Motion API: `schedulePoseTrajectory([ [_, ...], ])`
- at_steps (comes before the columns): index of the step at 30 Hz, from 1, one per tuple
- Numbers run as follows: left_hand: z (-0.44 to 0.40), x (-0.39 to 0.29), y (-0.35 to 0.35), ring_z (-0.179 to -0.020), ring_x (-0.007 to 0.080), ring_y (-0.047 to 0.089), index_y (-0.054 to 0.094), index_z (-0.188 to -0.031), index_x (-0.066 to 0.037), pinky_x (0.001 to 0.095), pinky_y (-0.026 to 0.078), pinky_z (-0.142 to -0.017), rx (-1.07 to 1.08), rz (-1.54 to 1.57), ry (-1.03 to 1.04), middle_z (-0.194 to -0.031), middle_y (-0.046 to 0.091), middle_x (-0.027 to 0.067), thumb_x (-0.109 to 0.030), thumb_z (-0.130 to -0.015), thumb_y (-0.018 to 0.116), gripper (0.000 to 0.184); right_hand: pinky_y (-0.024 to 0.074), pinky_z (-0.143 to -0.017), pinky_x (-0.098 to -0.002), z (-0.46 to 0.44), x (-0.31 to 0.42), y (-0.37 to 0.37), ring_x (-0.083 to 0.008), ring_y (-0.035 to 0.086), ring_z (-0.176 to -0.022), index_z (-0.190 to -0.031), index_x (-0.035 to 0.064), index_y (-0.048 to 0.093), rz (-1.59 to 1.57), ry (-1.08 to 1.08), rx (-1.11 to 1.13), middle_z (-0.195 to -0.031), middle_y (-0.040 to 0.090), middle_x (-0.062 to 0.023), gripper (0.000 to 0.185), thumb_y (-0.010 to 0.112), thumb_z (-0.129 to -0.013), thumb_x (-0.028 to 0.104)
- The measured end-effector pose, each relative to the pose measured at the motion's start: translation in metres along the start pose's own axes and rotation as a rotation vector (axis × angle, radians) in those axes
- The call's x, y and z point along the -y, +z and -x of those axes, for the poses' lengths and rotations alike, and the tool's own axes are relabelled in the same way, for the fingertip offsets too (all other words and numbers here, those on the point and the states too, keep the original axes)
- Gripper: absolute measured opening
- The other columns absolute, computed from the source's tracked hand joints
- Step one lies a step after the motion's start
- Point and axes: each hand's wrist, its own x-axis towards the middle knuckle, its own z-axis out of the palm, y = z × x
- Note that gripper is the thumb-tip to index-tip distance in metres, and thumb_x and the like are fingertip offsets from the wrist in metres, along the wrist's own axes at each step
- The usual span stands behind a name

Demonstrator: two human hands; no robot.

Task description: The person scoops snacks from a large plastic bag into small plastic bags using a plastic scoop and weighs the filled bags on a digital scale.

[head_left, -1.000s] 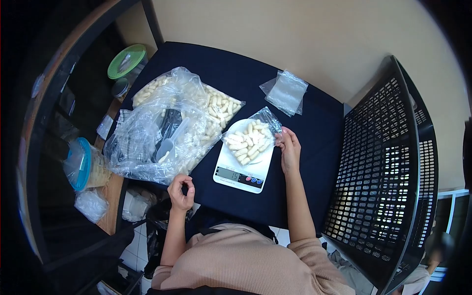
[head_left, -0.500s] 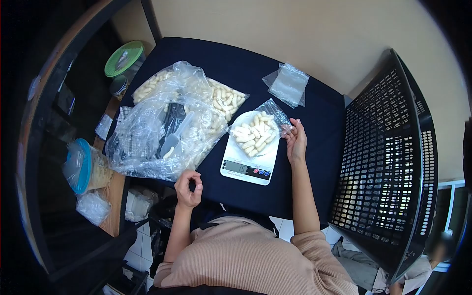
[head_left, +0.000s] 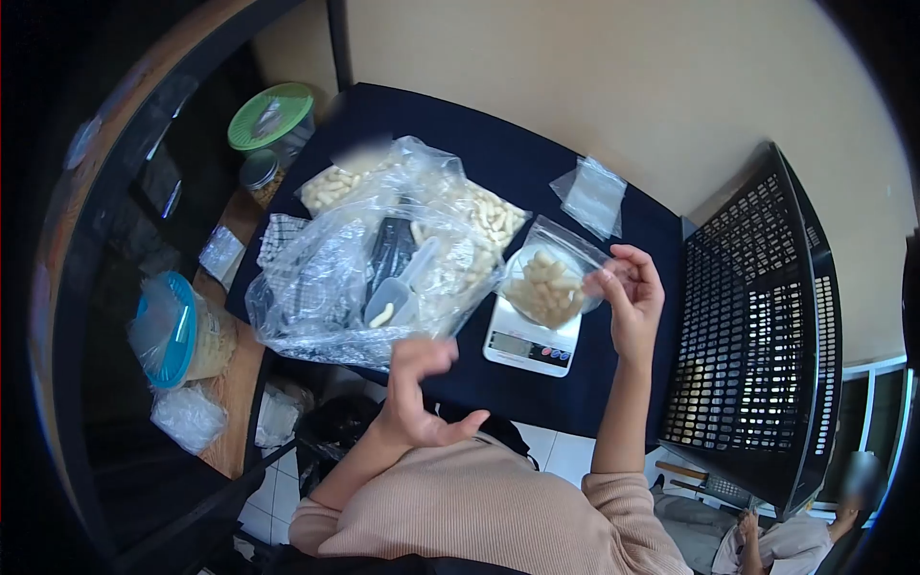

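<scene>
My right hand (head_left: 632,292) pinches the edge of a small clear plastic bag (head_left: 548,292) partly filled with pale, finger-shaped pieces. The bag is over a white digital kitchen scale (head_left: 530,350); I cannot tell whether it still touches the plate. Fingers apart and slightly blurred, my left hand (head_left: 422,398) is near the table's front edge with nothing in it. Beyond it lies a large open clear plastic bag (head_left: 316,287) with a translucent scoop (head_left: 395,295) inside. More pale pieces (head_left: 494,218) show through the plastic behind the scoop.
Flat clear bags (head_left: 596,196) lie at the back of the dark-covered table. A tall black perforated crate (head_left: 757,326) stands at the right. On the left are a green-lidded tub (head_left: 271,115), a small jar (head_left: 259,172) and a blue-lidded tub (head_left: 168,331). Another person (head_left: 776,541) sits lower right.
My right hand has drawn the small bag's top edge up and rightward, and the bag has tilted. My left hand has opened from a curl and moved rightward. The view has shifted.
</scene>
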Motion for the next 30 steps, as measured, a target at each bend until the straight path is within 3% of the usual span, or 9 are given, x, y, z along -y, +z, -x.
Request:
schedulePoseTrajectory([
  [2,-0.032,-0.015,-0.013,-0.114,0.0314,0.036,0.022,-0.128,0.001,0.0415,0.031,-0.09,0.019,-0.018,-0.207,-0.126,0.03,0.0246,-0.032,-0.053,0.081,0.101,0.0522,-0.066,-0.0266,0.013,0.034,0.04,-0.0131,0.06,-0.072,-0.098,-0.0035,0.053,0.135,-0.023,0.089,-0.078,0.057,-0.0073,0.023,0.055,-0.075,-0.006],
  [5,-0.042,-0.03,-0.026,-0.119,0.0318,0.03,0.006,-0.134,0.001,0.0414,0.029,-0.093,-0.019,-0.001,-0.269,-0.131,0.023,0.0261,-0.035,-0.05,0.083,0.119,0.0503,-0.062,-0.0241,0.042,0.059,0.092,-0.0131,0.06,-0.069,-0.09,-0.0011,0.059,0.182,-0.062,0.446,-0.079,0.059,-0.0085,0.018,0.059,-0.072,0.0],
  [6,-0.033,-0.029,-0.026,-0.113,0.0297,0.036,0.005,-0.135,0.001,0.0397,0.03,-0.091,-0.095,-0.017,-0.316,-0.125,0.031,0.0231,-0.034,-0.047,0.084,0.123,0.0495,-0.061,-0.0234,0.049,0.061,0.106,-0.0138,0.06,-0.068,-0.087,-0.0001,0.06,0.105,-0.061,0.608,-0.08,0.059,-0.0089,0.016,0.06,-0.071,0.003],
  [8,-0.013,-0.021,-0.045,-0.098,0.0229,0.043,0.009,-0.134,0.001,0.0346,0.033,-0.085,-0.1,0.289,-0.403,-0.112,0.041,0.0165,-0.032,-0.043,0.084,0.123,0.0485,-0.063,-0.0263,0.056,0.061,0.128,-0.0193,0.061,-0.071,-0.093,0.0008,0.059,0.036,-0.19,0.847,-0.08,0.059,-0.0098,0.024,0.064,-0.07,0.007],
  [12,0.01,-0.035,-0.078,-0.078,0.0121,0.044,0.02,-0.131,0.003,0.0242,0.035,-0.073,-0.233,0.235,-0.492,-0.092,0.044,0.0073,-0.04,-0.04,0.08,0.117,0.0456,-0.075,-0.0347,0.02,0.027,0.14,-0.0254,0.059,-0.081,-0.1,0.0036,0.056,-0.041,-0.201,0.851,-0.084,0.06,-0.0092,0.032,0.066,-0.072,0.015],
  [16,0.024,-0.032,-0.105,-0.078,0.0122,0.043,0.025,-0.129,0.002,0.0245,0.033,-0.073,-0.302,0.059,-0.507,-0.093,0.044,0.0072,-0.044,-0.033,0.08,0.12,0.0424,-0.081,-0.0351,-0.044,-0.049,0.133,-0.0265,0.053,-0.09,-0.1,0.0069,0.06,0.819,-0.456,0.83,-0.09,0.061,-0.0072,0.033,0.062,-0.067,0.005],
  [20,0.025,-0.032,-0.118,-0.084,0.0151,0.041,0.029,-0.126,0.0,0.0287,0.032,-0.079,-0.247,-0.145,-0.531,-0.095,0.043,0.0086,-0.038,-0.032,0.085,0.116,0.0428,-0.081,-0.0369,-0.055,-0.072,0.134,-0.0258,0.052,-0.091,-0.097,0.0069,0.062,0.878,-0.567,0.965,-0.09,0.06,-0.0077,0.03,0.063,-0.066,0.005],
  [22,0.019,-0.031,-0.114,-0.085,0.0159,0.043,0.03,-0.125,0.001,0.0287,0.034,-0.078,-0.271,-0.136,-0.547,-0.096,0.043,0.0093,-0.037,-0.034,0.085,0.112,0.0413,-0.082,-0.0369,-0.057,-0.067,0.136,-0.0248,0.053,-0.091,-0.088,0.0051,0.064,0.858,-0.446,1.069,-0.089,0.061,-0.0064,0.025,0.064,-0.063,0.006],
  [30,0.014,-0.02,-0.108,-0.089,0.0215,0.049,0.038,-0.114,0.002,0.0343,0.041,-0.079,-0.236,-0.206,-0.659,-0.097,0.045,0.0127,-0.03,-0.046,0.082,0.087,0.0465,-0.075,-0.0348,-0.058,-0.051,0.117,-0.029,0.057,-0.086,-0.089,0.0006,0.059,0.74,-0.348,0.986,-0.092,0.058,-0.0106,0.02,0.063,-0.07,0.004],
])
